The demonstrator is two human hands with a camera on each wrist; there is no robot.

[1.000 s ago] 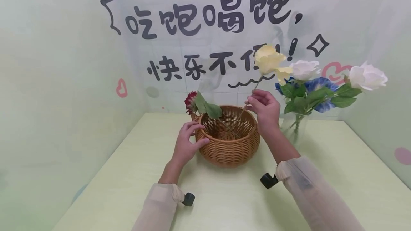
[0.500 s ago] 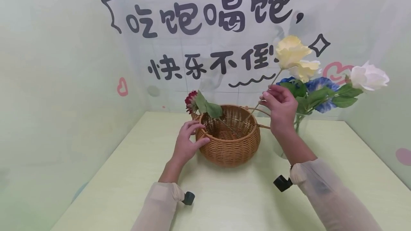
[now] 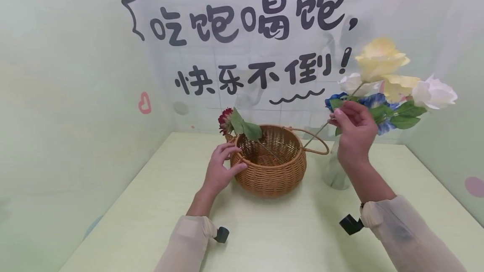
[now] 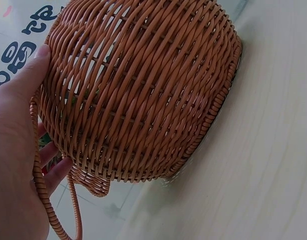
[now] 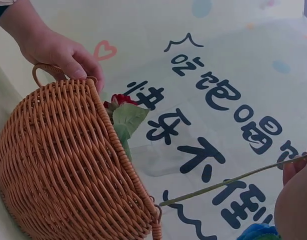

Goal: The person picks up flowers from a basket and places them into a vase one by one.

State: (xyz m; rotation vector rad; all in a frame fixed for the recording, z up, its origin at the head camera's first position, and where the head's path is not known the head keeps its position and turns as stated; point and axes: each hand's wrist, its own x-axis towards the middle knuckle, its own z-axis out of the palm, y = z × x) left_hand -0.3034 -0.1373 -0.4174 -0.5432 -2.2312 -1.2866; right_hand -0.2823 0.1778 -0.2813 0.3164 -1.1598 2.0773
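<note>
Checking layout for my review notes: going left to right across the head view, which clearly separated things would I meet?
Left hand → wicker basket → right hand → rightmost white flower → purple wall dot.

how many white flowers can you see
2: left white flower, partly behind the yellow flower; right white flower, above green leaves. More could be hidden.

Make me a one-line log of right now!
left hand: holds wicker basket rim | right hand: pinches yellow flower stem | red flower: stem inside wicker basket | clear vase: beside wicker basket
</note>
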